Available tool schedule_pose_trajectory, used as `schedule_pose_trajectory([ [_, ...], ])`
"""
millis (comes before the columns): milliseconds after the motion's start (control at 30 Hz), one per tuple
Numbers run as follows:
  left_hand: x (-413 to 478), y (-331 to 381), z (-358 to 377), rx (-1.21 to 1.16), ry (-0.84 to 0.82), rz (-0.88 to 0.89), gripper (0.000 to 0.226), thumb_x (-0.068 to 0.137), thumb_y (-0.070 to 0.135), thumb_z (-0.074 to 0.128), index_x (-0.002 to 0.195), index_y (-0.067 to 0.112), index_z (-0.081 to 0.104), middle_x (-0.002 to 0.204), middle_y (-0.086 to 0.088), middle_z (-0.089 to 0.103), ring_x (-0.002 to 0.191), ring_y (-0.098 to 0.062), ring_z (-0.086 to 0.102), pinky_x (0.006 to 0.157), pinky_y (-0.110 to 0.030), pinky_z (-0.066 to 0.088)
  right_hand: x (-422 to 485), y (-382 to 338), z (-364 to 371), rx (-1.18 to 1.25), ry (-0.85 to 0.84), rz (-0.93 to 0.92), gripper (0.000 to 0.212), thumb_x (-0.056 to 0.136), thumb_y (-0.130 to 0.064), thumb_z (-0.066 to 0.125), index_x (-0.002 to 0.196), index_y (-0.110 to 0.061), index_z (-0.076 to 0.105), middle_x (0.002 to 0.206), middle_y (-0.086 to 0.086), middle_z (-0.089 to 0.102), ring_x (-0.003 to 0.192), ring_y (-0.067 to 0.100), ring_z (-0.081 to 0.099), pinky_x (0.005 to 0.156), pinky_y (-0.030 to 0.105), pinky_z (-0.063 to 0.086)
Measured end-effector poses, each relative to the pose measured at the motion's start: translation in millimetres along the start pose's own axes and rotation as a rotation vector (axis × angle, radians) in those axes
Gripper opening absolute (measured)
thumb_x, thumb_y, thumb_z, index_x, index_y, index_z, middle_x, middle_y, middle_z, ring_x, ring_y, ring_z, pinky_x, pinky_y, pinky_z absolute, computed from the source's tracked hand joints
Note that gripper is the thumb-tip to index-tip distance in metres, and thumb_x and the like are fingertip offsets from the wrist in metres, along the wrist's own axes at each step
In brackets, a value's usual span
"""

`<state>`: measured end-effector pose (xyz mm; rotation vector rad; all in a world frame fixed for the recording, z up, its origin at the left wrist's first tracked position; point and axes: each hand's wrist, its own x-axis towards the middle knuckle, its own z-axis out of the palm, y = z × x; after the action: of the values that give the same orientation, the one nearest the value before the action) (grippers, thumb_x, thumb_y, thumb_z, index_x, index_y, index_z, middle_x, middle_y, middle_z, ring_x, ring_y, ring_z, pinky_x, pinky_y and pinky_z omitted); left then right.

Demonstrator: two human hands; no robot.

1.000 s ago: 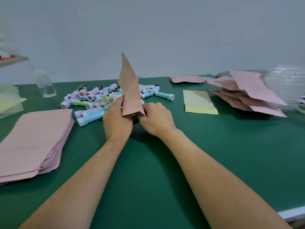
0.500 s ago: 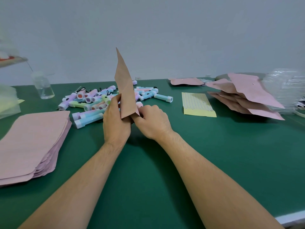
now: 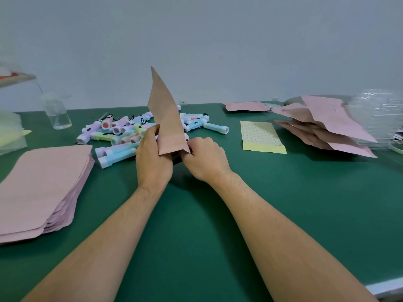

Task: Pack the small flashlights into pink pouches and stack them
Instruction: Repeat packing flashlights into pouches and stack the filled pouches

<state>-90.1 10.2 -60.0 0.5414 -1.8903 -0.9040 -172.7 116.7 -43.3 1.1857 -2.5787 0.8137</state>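
Note:
I hold a pink pouch (image 3: pixel 166 118) upright above the middle of the green table (image 3: pixel 196 225). My left hand (image 3: pixel 152 158) grips its lower left edge. My right hand (image 3: pixel 205 158) pinches the lower right corner, with something dark partly hidden under its fingers. Behind the pouch lies a heap of small pastel flashlights (image 3: pixel 122 131). Two of them lie side by side just left of my left hand. A flat stack of empty pink pouches (image 3: pixel 41 188) sits at the left. A loose pile of bulging pink pouches (image 3: pixel 322 125) lies at the right.
A yellow dotted sheet (image 3: pixel 261 136) lies right of centre. Another pink pouch (image 3: pixel 246 106) lies at the back edge. A clear bottle (image 3: pixel 57 115) stands at the back left, and clear plastic trays (image 3: pixel 381 118) are stacked at the far right. The table's near edge (image 3: pixel 383 288) shows bottom right.
The pouch and both hands have stayed almost in place. The pouch has tipped slightly while my fingers shift along its bottom edge.

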Motion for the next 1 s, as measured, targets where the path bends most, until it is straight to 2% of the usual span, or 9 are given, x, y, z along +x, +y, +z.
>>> schedule_pose_trajectory([
  [300,1,-1,1,0.029,-0.003,0.021,0.040,0.094,0.017,0.060,0.134,0.015,0.059,0.126,0.000,0.065,0.107,-0.018,0.060,0.091,-0.040,0.054,-2,-4,-1,0.039,-0.009,-0.045,0.044,0.096,-0.049,0.047,0.062,-0.022,0.045,0.063,-0.004,0.052,0.056,0.017,0.048,0.050,0.030,0.029],
  [400,0,-5,3,-0.032,0.005,-0.013,0.033,0.089,0.025,0.051,0.120,0.018,0.061,0.115,0.000,0.064,0.102,-0.024,0.059,0.082,-0.038,0.049,-7,0,-9,0.170,-0.107,-0.151,0.024,0.077,-0.049,0.057,0.065,-0.028,0.059,0.063,-0.011,0.059,0.060,0.010,0.055,0.055,0.030,0.042],
  [500,1,-12,5,-0.106,0.010,-0.063,0.015,0.096,0.012,0.047,0.104,0.022,0.054,0.099,-0.003,0.056,0.096,-0.041,0.056,0.074,-0.037,0.039,-8,10,-14,0.118,-0.172,-0.243,0.024,0.069,-0.041,0.062,0.088,-0.033,0.072,0.080,-0.016,0.065,0.075,0.008,0.060,0.069,0.028,0.052],
  [600,3,-15,5,-0.117,0.006,-0.065,0.027,0.093,-0.004,0.049,0.110,0.016,0.056,0.102,-0.017,0.057,0.094,-0.043,0.053,0.074,-0.042,0.039,-2,22,-10,-0.009,-0.024,-0.167,0.032,0.083,-0.034,0.063,0.115,-0.028,0.067,0.104,-0.010,0.058,0.101,0.016,0.055,0.077,0.032,0.046],
  [700,3,-11,4,-0.182,-0.018,-0.061,0.019,0.096,0.004,0.049,0.109,0.017,0.054,0.109,-0.029,0.054,0.101,-0.050,0.050,0.076,-0.056,0.041,5,29,-3,-0.171,-0.018,0.050,0.050,0.093,-0.055,0.056,0.126,-0.018,0.058,0.124,0.002,0.056,0.121,0.025,0.049,0.092,0.041,0.049],
  [767,3,-11,3,-0.123,-0.013,-0.040,0.030,0.095,-0.003,0.051,0.118,0.015,0.057,0.114,-0.023,0.060,0.107,-0.045,0.057,0.085,-0.056,0.049,8,32,1,-0.242,-0.102,0.137,0.060,0.091,-0.068,0.052,0.123,-0.017,0.059,0.123,0.003,0.058,0.122,0.027,0.048,0.096,0.044,0.047],
  [833,2,-11,2,-0.060,0.000,-0.029,0.038,0.093,-0.007,0.051,0.123,0.015,0.058,0.118,-0.017,0.064,0.110,-0.039,0.061,0.088,-0.049,0.051,9,35,3,-0.252,-0.116,0.138,0.045,0.098,-0.059,0.050,0.116,-0.019,0.061,0.118,0.003,0.060,0.119,0.028,0.050,0.091,0.043,0.045],
  [933,1,-9,3,-0.044,0.018,-0.029,0.022,0.101,0.006,0.048,0.119,0.014,0.057,0.114,-0.008,0.057,0.096,-0.023,0.051,0.076,-0.028,0.040,10,32,4,-0.247,-0.092,0.106,0.030,0.106,-0.042,0.046,0.112,-0.017,0.060,0.116,0.005,0.062,0.111,0.029,0.052,0.083,0.041,0.040],
  [1000,1,-7,3,0.007,0.036,-0.001,0.029,0.100,0.010,0.051,0.129,0.011,0.057,0.122,-0.001,0.049,0.091,-0.003,0.041,0.071,-0.020,0.032,9,28,5,-0.064,-0.011,0.112,0.027,0.107,-0.042,0.044,0.102,-0.017,0.055,0.105,0.003,0.063,0.096,0.025,0.056,0.076,0.041,0.042],
])
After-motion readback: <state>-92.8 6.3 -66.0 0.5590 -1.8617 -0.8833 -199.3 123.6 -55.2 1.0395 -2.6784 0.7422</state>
